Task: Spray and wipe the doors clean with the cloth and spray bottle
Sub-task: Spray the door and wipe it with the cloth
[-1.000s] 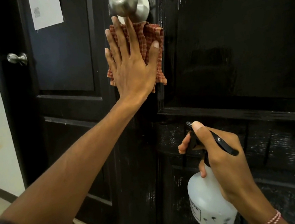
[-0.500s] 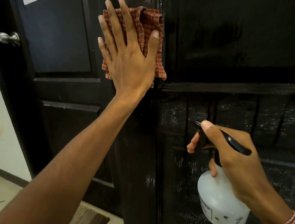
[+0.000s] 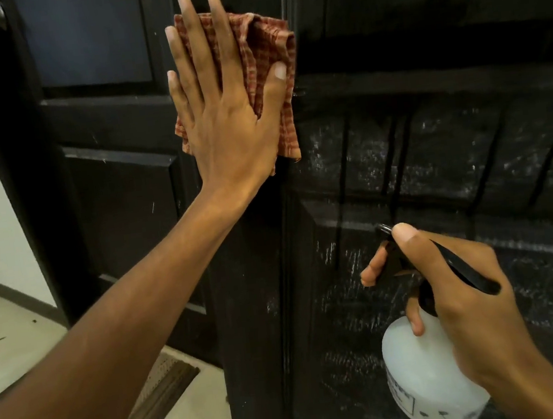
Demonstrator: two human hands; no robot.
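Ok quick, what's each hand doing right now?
Left hand: open, straight fingers pressing the red checked cloth flat on the black wooden door.
Right hand: closed around the white plastic spray bottle.

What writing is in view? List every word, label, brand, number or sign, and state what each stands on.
Nothing here can be quoted.
The spray bottle has a boxed label low on its white side; the dark print is too blurred to read.
Small dark marks beside that label are too small to tell.
The black door shows no writing.
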